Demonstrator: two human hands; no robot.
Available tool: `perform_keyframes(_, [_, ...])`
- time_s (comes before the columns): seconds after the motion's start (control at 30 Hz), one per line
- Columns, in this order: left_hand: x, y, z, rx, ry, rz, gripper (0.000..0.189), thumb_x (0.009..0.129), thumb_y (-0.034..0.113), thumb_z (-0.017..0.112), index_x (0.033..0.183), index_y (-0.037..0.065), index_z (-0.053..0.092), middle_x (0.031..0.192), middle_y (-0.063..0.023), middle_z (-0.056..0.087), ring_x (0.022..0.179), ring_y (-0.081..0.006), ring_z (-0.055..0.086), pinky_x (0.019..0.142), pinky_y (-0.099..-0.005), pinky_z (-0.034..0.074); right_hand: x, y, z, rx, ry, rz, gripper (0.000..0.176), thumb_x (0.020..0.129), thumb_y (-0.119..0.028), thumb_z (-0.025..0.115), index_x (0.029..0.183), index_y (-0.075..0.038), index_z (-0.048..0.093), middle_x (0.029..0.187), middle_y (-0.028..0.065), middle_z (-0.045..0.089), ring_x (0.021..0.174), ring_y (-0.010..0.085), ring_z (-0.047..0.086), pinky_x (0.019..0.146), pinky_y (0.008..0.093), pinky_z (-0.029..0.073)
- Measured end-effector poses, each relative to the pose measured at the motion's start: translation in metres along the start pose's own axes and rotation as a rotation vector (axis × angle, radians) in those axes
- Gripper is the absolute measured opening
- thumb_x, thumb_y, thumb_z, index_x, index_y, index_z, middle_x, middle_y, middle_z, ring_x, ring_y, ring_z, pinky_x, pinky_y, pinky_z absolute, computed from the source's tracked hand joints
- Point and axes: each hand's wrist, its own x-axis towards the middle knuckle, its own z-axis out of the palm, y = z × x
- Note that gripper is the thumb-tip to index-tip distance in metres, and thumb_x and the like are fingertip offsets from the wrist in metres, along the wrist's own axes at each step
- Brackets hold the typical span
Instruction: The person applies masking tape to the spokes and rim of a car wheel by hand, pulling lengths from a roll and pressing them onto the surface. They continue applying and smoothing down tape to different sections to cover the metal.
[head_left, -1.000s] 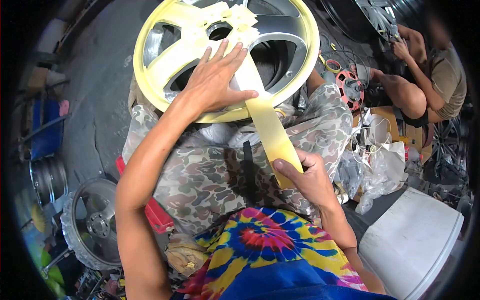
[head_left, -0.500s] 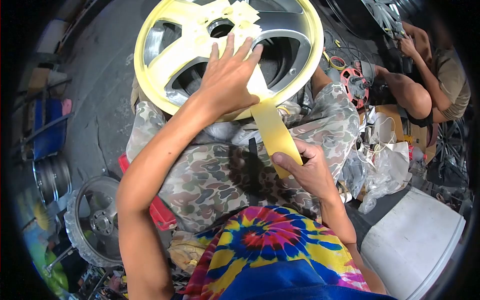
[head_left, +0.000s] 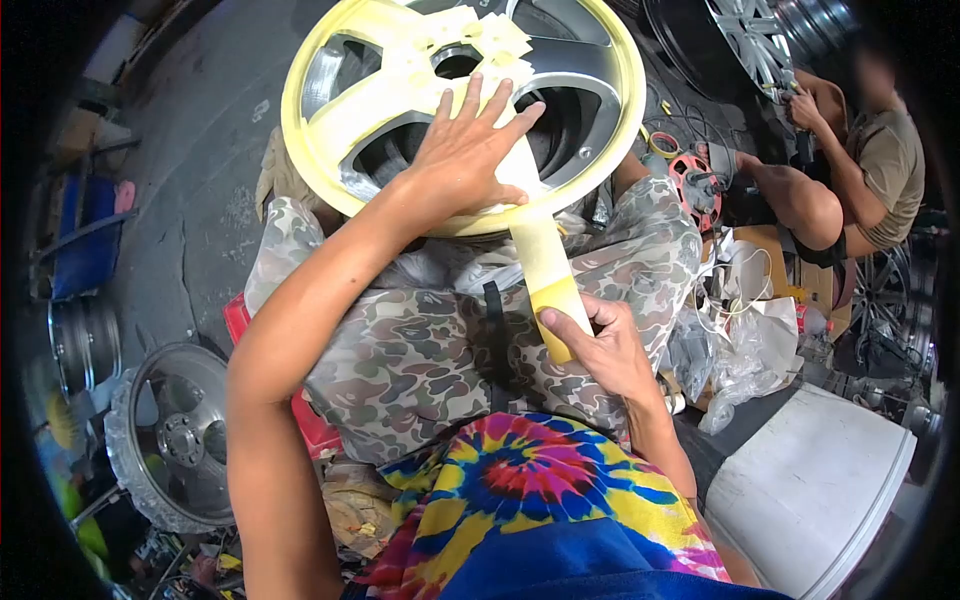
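Observation:
A car wheel rim (head_left: 633,130), largely covered in pale yellow masking tape, sits tilted in front of me at my knees. My left hand (head_left: 462,155) lies on its taped lower spoke with fingers spread, just below the centre hole. From that spoke a wide strip of masking tape (head_left: 540,255) runs down over the rim's near edge, stretched toward me. My right hand (head_left: 600,345) grips the strip's lower end over my camouflage trousers, thumb on top. Whether a roll is behind that end is hidden. Bare grey metal shows on the upper right spoke.
At the right, another person (head_left: 885,170) sits handling a wheel (head_left: 750,45). A red cable reel (head_left: 697,190), a roll of tape (head_left: 664,145) and plastic bags (head_left: 735,370) lie between us. A white panel (head_left: 810,490) stands lower right; a plastic-edged wheel (head_left: 180,440) is at left.
My right hand has shifted slightly left and down with the tape, so the strip hangs straighter. My left hand's fingers have spread a little wider on the spoke.

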Motion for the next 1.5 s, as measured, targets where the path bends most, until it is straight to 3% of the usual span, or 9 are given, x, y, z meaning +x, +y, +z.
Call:
perform_keyframes(0.2, [-0.01, -0.006, -0.015, 0.081, -0.064, 0.016, 0.114, 0.07, 0.04, 0.091, 0.166, 0.024, 0.03, 0.171, -0.0217, 0.022, 0.159, -0.0473, 0.014, 0.127, -0.0623, 0.019, 0.003, 0.01, 0.004, 0.024, -0.017, 0.056, 0.03, 0.1, -0.029, 0.074, 0.101, 0.001, 0.077, 0.073, -0.0011, 0.067, 0.068, 0.0047, 0.056, 0.062, 0.028, 0.047])
perform_keyframes(0.37, [-0.013, 0.003, -0.034, 0.15, -0.001, 0.027, 0.087, 0.079, 0.026, 0.082, 0.158, 0.018, 0.045, 0.167, -0.0177, 0.035, 0.155, -0.0443, 0.029, 0.124, -0.0587, 0.028, 0.028, 0.053, 0.005, -0.063, -0.025, -0.106, 0.03, 0.099, -0.028, 0.074, 0.095, 0.002, 0.074, 0.075, 0.0019, 0.067, 0.069, 0.0066, 0.057, 0.063, 0.0295, 0.048])
perform_keyframes(0.4, [-0.014, 0.003, -0.037, 0.009, 0.16, 0.117, 0.052, 0.084, 0.018, 0.075, 0.134, 0.009, 0.068, 0.144, -0.0183, 0.061, 0.136, -0.0388, 0.055, 0.111, -0.0506, 0.045, 0.036, 0.061, 0.007, -0.074, -0.013, -0.231, 0.031, 0.099, -0.027, 0.074, 0.094, 0.003, 0.072, 0.077, 0.0037, 0.067, 0.069, 0.0077, 0.057, 0.064, 0.0301, 0.048])
perform_keyframes(0.53, [-0.023, 0.013, -0.038, -0.448, -0.036, 0.042, 0.019, 0.088, 0.015, 0.074, 0.095, -0.002, 0.078, 0.088, -0.0186, 0.073, 0.084, -0.0345, 0.072, 0.079, -0.0424, 0.056, 0.041, 0.065, 0.007, -0.072, -0.036, -0.287, 0.032, 0.098, -0.028, 0.074, 0.094, 0.004, 0.072, 0.079, 0.0079, 0.068, 0.072, 0.0113, 0.059, 0.068, 0.031, 0.05])
perform_keyframes(0.8, [-0.027, 0.003, -0.034, -0.51, -0.25, -0.08, 0.016, 0.089, 0.011, 0.075, 0.093, -0.004, 0.078, 0.085, -0.0195, 0.072, 0.076, -0.0323, 0.07, 0.073, -0.0383, 0.054, 0.054, 0.065, 0.014, -0.051, -0.028, -0.028, 0.038, 0.099, -0.035, 0.075, 0.104, 0.003, 0.076, 0.082, 0.0066, 0.071, 0.074, 0.0098, 0.061, 0.068, 0.0317, 0.051])
perform_keyframes(1.1, [-0.025, -0.016, -0.047, -0.594, -0.419, -0.154, 0.016, 0.082, 0.013, 0.082, 0.09, 0.0, 0.082, 0.07, -0.0078, 0.074, 0.061, -0.011, 0.063, 0.063, -0.0293, 0.052, 0.069, 0.052, 0.002, -0.096, -0.12, 0.115, 0.035, 0.097, -0.033, 0.076, 0.11, -0.001, 0.078, 0.083, 0.0083, 0.075, 0.075, 0.0098, 0.066, 0.07, 0.0301, 0.053])
perform_keyframes(1.2, [-0.017, -0.017, -0.047, -0.619, -0.464, -0.148, 0.014, 0.079, 0.013, 0.083, 0.085, 0.0, 0.081, 0.067, -0.0041, 0.072, 0.06, -0.0082, 0.06, 0.06, -0.0273, 0.049, 0.075, 0.044, 0.001, -0.359, -0.071, 0.079, 0.031, 0.096, -0.029, 0.075, 0.111, -0.002, 0.078, 0.089, 0.0151, 0.076, 0.075, 0.0226, 0.072, 0.07, 0.0342, 0.055])
perform_keyframes(1.27, [-0.007, -0.021, -0.046, -0.612, -0.514, -0.158, 0.014, 0.078, 0.013, 0.083, 0.082, 0.001, 0.08, 0.066, -0.0034, 0.071, 0.059, -0.0082, 0.06, 0.06, -0.0275, 0.049, 0.081, 0.049, 0.006, -0.537, 0.156, -0.551, 0.027, 0.094, -0.024, 0.075, 0.103, 0.001, 0.073, 0.093, 0.0178, 0.07, 0.079, 0.0353, 0.068, 0.071, 0.0431, 0.051])
perform_keyframes(1.5, [-0.003, -0.02, -0.044, -0.534, -0.514, -0.139, 0.017, 0.076, 0.017, 0.085, 0.078, 0.002, 0.078, 0.067, -0.0033, 0.072, 0.062, -0.0097, 0.063, 0.062, -0.0296, 0.051, 0.083, 0.064, -0.086, -1.023, 0.161, -0.337, 0.034, 0.091, -0.032, 0.076, 0.096, 0.001, 0.072, 0.097, 0.0234, 0.072, 0.088, 0.0453, 0.068, 0.078, 0.0545, 0.052])
